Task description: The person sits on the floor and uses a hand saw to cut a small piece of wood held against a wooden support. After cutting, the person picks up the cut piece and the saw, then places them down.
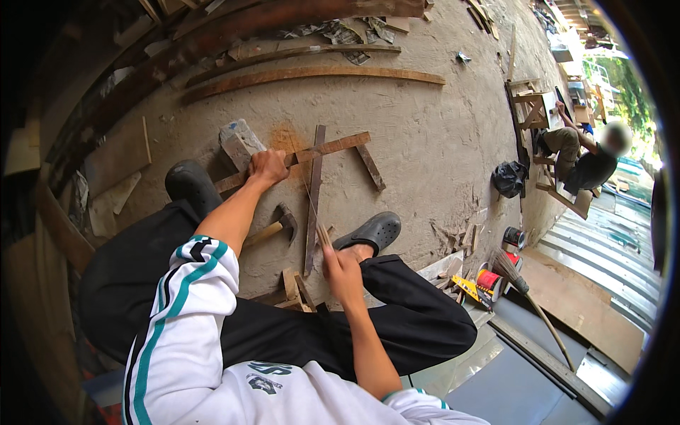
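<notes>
White T-shirt (283, 404) and black trousers (283, 336) closest, wooden strip (338, 144) on the ground beyond

At the left, a black clog (190, 185) stands on the rough ground (425, 156). Just right of it sits a pale concrete block (241, 144), and beside that the left hand (269, 168) presses down on the wooden strip, its fingers clamped around the wood. The strip slants up to the right and lies across a dark, narrow batten (314, 202). A claw hammer (286, 221) rests below, between the left forearm and the batten. Next comes the right hand (341, 273), its fingers closed on the handle of a thin-bladed tool (324, 236), apparently a handsaw seen edge-on; its blade reaches the strip just right of the left hand, though exact contact is hard to tell. A short offcut (370, 168) lies near the strip's right end, with the other clog (379, 231) below it. Farther right are a red paint can (487, 278), a straw broom (511, 273), a black plastic bag (509, 179) and, well apart, a seated person (591, 166) in dark clothing.
</notes>
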Motion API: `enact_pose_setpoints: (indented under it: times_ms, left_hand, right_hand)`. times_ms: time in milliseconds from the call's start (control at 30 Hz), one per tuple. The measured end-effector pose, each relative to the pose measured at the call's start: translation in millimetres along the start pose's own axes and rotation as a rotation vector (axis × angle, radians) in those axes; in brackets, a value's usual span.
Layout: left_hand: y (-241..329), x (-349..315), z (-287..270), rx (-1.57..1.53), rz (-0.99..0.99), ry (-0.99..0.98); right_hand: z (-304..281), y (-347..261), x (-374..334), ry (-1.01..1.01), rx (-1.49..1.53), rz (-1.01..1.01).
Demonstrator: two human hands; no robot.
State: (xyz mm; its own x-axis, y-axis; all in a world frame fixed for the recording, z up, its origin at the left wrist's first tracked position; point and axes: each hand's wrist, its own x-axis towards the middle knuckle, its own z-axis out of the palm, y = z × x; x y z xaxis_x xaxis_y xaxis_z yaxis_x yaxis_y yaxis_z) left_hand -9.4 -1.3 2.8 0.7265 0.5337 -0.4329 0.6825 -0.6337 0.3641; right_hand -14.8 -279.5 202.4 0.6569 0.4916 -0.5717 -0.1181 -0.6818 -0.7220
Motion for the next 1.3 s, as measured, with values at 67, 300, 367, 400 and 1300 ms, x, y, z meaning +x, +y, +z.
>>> enact_pose_setpoints:
  times_ms: [67,300,367,400,1300]
  left_hand:
    - [3.8,-3.7,3.0,0.035,-0.005,-0.007]
    - [17.3,3.2,-5.9,0.031,0.046,-0.009]
    - [7.6,6.2,-3.8,0.044,0.049,0.030]
    - [5.0,5.0,-2.3,0.044,0.052,0.043]
    - [7.9,5.4,2.6,0.032,0.055,0.024]
  right_hand:
    - [-11.6,0.2,-25.1,0.001,0.022,0.048]
    - [34.3,1.2,112.4,0.056,-0.011,0.011]
    - [39.0,-16.7,110.9,0.015,0.007,0.030]
    - [37.7,-12.5,96.6,0.012,0.010,-0.003]
    - [38.6,16.7,95.4,0.035,-0.079,-0.010]
